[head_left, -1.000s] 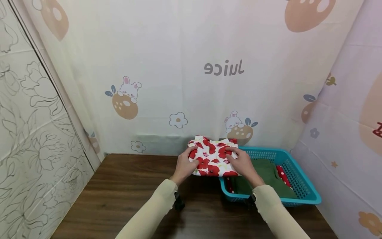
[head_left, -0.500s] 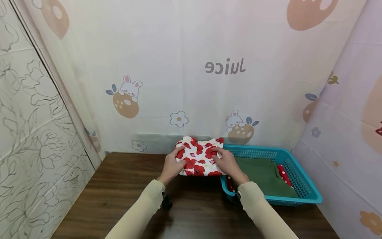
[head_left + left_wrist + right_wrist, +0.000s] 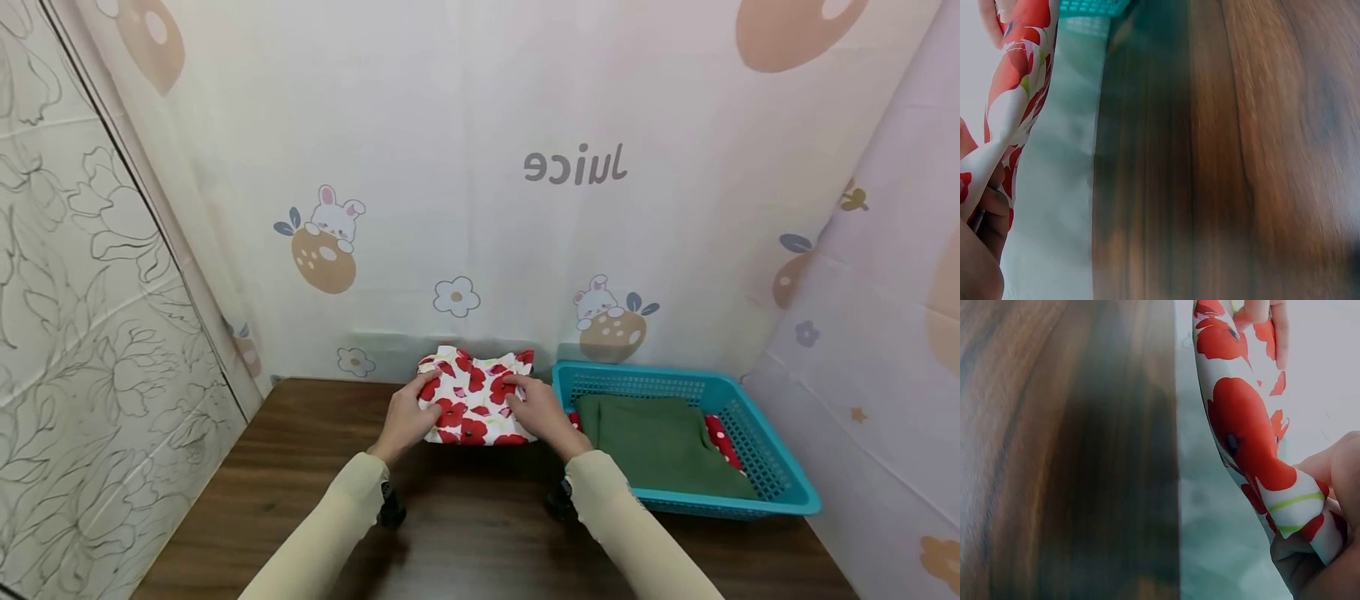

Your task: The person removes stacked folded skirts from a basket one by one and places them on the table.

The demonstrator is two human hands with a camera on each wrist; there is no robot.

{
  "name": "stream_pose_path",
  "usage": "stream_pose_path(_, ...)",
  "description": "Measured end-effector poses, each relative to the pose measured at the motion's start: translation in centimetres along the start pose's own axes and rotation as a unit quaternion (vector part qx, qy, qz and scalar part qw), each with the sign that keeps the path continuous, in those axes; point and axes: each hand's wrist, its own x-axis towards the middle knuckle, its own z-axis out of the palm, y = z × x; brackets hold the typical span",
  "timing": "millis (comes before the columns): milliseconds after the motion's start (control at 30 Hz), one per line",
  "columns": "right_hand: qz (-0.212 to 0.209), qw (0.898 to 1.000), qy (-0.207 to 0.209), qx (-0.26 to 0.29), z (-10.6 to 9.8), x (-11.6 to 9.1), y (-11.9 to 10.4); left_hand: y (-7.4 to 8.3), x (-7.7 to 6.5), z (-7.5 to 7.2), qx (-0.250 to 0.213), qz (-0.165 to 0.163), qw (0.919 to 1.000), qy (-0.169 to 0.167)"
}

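Observation:
A folded white garment with red flowers (image 3: 475, 400) is held above the back of the table, left of the basket. My left hand (image 3: 406, 417) grips its left side, with the thumb on top and fingers underneath in the left wrist view (image 3: 988, 212). On the opposite side, my right hand (image 3: 542, 412) holds the garment's right edge. In the right wrist view that edge of the floral garment (image 3: 1241, 425) sags between thumb and curled fingers. The garment's underside is mostly hidden.
At the right stands a turquoise plastic basket (image 3: 795, 479) with a folded green cloth (image 3: 652, 446) and a red polka-dot cloth (image 3: 723, 442) in it. Under everything is a brown wooden table (image 3: 300, 467). A printed curtain (image 3: 405, 208) hangs right behind its far edge.
Both hands have carried the floral garment left, from over the basket's left edge to above the table. More of the green cloth shows now. The grip looks the same.

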Motion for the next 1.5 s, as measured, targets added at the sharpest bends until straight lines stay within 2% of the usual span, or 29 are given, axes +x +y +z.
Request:
stream_pose_path(267, -0.010, 0.999, -0.049, 0.009, 2.5, 0.1, -0.7, -1.8, -1.0, -2.1, 0.020, -0.023, 0.9995, -0.011)
stream_pose_path(500, -0.004, 0.997, -0.069, 0.023, 4.3, 0.3, -1.8, -3.4, -1.3, -3.5, 0.040, -0.002, 0.9991, -0.014)
stream_pose_path(600, -0.011, 0.996, -0.078, 0.032, 5.5, 0.4, -2.2, -4.2, -1.7, -4.6, 0.052, 0.000, 0.9984, -0.021)
stream_pose_path(833, -0.039, 0.994, -0.097, 0.036, 7.9, 1.0, -3.5, -5.8, -2.3, -6.8, 0.077, -0.004, 0.9969, -0.013)
stream_pose_path(1033, -0.051, 0.992, -0.104, 0.044, 9.3, 1.1, -4.0, -6.4, -2.7, -8.0, 0.101, -0.002, 0.9947, -0.022)
stream_pose_path(1200, -0.056, 0.990, -0.110, 0.063, 10.3, 1.1, -4.2, -6.8, -2.8, -8.8, 0.120, 0.005, 0.9926, -0.017)
stream_pose_path(1333, -0.055, 0.990, -0.111, 0.073, 11.0, 1.1, -4.5, -7.2, -2.8, -9.2, 0.148, 0.020, 0.9886, -0.013)
stream_pose_path(1500, -0.069, 0.990, -0.111, 0.057, 12.1, 1.2, -4.8, -7.5, -2.9, -9.7, 0.176, 0.022, 0.9841, -0.016)
